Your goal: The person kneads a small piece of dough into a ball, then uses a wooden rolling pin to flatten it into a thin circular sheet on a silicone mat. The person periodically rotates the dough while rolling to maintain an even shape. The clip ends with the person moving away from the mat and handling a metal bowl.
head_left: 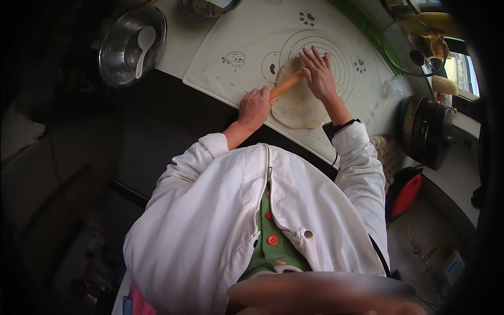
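from my end of the link i see the rolling pin lying slantwise across the dough, which sits on a white mat, close to the mat's near edge. the left hand is wrapped round the pin's near end, fingers curled. the right hand lies over the far end with its fingers spread — i can't tell how hard it presses.

the dough is already a broad, flat, roughly rounded sheet, so i judge the flattening to be well along. it overlaps only part of the printed rings, and the right hand hides some of it, so i can't say how even it is. what's left, i'd guess, is a little more thinning and evening out — no cut or fold shows in it. a metal bowl holding a white spoon sits well apart, off to the left.
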`<action>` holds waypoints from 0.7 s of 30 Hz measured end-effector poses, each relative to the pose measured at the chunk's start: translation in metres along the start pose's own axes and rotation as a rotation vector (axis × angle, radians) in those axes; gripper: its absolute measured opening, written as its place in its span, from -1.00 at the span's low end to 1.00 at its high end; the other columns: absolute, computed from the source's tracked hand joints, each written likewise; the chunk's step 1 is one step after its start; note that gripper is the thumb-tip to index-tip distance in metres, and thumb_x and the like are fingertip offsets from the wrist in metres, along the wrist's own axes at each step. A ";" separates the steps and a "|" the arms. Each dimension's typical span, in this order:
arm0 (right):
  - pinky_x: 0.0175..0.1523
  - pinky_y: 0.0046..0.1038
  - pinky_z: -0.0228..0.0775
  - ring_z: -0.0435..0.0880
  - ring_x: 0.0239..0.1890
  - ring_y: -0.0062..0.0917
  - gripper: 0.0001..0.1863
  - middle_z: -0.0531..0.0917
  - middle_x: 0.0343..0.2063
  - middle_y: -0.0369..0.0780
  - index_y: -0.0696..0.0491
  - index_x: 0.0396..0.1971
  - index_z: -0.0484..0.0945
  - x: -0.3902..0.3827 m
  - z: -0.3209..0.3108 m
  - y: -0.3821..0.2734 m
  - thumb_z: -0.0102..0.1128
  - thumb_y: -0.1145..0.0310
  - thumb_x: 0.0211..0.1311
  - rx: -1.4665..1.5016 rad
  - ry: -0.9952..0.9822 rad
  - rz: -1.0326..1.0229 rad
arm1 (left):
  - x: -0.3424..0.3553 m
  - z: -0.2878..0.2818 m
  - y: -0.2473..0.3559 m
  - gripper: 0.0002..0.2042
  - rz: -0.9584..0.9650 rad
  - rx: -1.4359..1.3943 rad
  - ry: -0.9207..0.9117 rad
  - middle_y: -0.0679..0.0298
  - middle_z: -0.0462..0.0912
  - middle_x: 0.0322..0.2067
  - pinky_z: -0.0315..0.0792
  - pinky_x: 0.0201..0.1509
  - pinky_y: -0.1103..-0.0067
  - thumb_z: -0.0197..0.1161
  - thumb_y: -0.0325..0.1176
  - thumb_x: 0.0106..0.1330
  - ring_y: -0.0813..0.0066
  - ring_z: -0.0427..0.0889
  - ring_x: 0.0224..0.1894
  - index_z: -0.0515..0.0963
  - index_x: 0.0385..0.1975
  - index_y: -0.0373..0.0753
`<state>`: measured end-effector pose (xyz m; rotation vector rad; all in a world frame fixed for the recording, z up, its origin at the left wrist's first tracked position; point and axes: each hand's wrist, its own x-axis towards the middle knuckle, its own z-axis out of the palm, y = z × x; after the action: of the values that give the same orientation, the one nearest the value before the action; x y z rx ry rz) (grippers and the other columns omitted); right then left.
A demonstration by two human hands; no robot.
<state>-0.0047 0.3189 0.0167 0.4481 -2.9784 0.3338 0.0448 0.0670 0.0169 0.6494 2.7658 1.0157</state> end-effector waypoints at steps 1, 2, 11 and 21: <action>0.48 -0.03 -0.33 0.03 0.47 -0.28 -0.48 0.29 0.35 -0.20 0.04 0.30 0.30 -0.009 0.001 -0.004 -0.18 0.10 0.46 -0.015 -0.034 -0.026 | -0.005 0.004 0.004 -0.71 -0.028 -0.003 -0.062 0.18 0.58 -0.35 0.42 -0.16 0.28 0.31 -0.22 0.21 0.17 0.55 -0.24 0.41 -0.23 -0.24; 0.48 -0.03 -0.35 0.01 0.48 -0.27 -0.45 0.25 0.36 -0.19 0.04 0.32 0.25 -0.014 0.006 -0.010 -0.18 0.08 0.45 0.027 -0.022 0.017 | -0.010 0.006 0.004 -0.68 -0.037 0.055 -0.035 0.17 0.56 -0.27 0.39 -0.10 0.28 0.32 -0.23 0.20 0.17 0.52 -0.16 0.41 -0.17 -0.24; 0.46 0.08 -0.39 -0.07 0.49 -0.22 -0.33 0.13 0.42 -0.15 -0.04 0.40 0.10 0.047 0.034 -0.036 -0.16 -0.04 0.39 -0.042 0.019 0.093 | -0.009 0.015 -0.021 -0.36 -0.032 0.256 0.280 0.17 0.36 0.12 0.19 0.18 0.22 0.38 -0.17 0.12 0.18 0.34 0.16 0.32 0.20 -0.23; 0.44 0.12 -0.35 0.05 0.46 -0.21 -0.26 0.24 0.37 -0.14 -0.06 0.37 0.19 0.101 0.050 -0.047 -0.22 -0.24 0.36 0.017 0.061 0.118 | 0.016 -0.009 -0.040 -0.66 0.029 0.220 0.147 0.27 0.53 -0.31 0.34 -0.14 0.35 0.38 -0.12 0.11 0.26 0.48 -0.19 0.46 -0.29 -0.17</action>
<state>-0.0901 0.2351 -0.0083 0.2591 -2.9512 0.3766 0.0144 0.0413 -0.0010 0.6695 3.0354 0.8005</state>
